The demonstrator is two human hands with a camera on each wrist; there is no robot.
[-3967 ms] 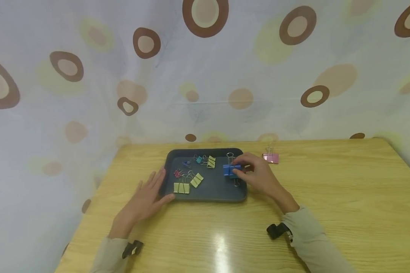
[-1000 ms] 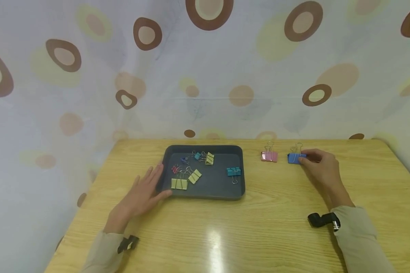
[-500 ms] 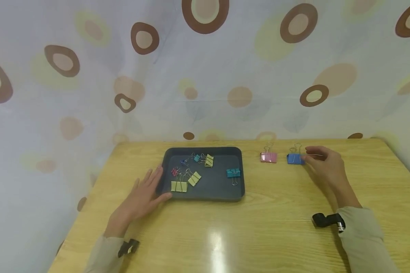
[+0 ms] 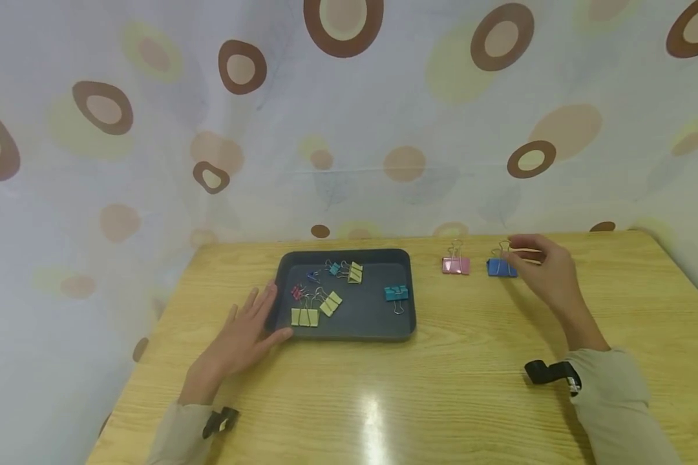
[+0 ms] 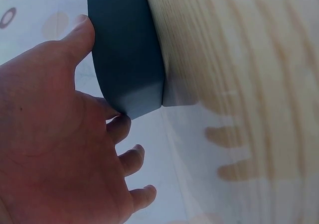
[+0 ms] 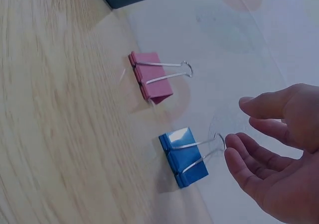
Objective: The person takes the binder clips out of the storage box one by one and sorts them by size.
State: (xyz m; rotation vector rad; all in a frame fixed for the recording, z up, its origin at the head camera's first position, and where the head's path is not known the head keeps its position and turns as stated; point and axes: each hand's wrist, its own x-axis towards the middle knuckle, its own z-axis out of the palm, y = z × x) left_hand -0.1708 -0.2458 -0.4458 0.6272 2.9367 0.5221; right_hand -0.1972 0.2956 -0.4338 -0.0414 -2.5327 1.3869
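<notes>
A blue binder clip [image 4: 503, 267] stands on the table at the back right, its wire handles up. My right hand [image 4: 549, 268] is beside it with relaxed fingers. In the right wrist view the thumb is apart from the fingers, and the fingertips are right by the handles of the blue clip [image 6: 193, 162]. To its left stands a pink binder clip [image 4: 455, 265]. My left hand [image 4: 235, 345] rests against the left end of a dark tray [image 4: 360, 320], fingers along its side and thumb at the front corner.
The tray holds a teal binder clip [image 4: 396, 293] at its right end. On its left lie yellow clips [image 4: 305, 316], a small red clip [image 4: 298, 292], a small blue clip [image 4: 313, 277] and a small teal clip [image 4: 333, 268]. A patterned curtain [image 4: 349, 194] hangs behind the table.
Four seconds ago my right hand held the blue clip over the tray; the clip now stands right of the pink one, released. The hand has since risen slightly. My left hand stays at the tray.
</notes>
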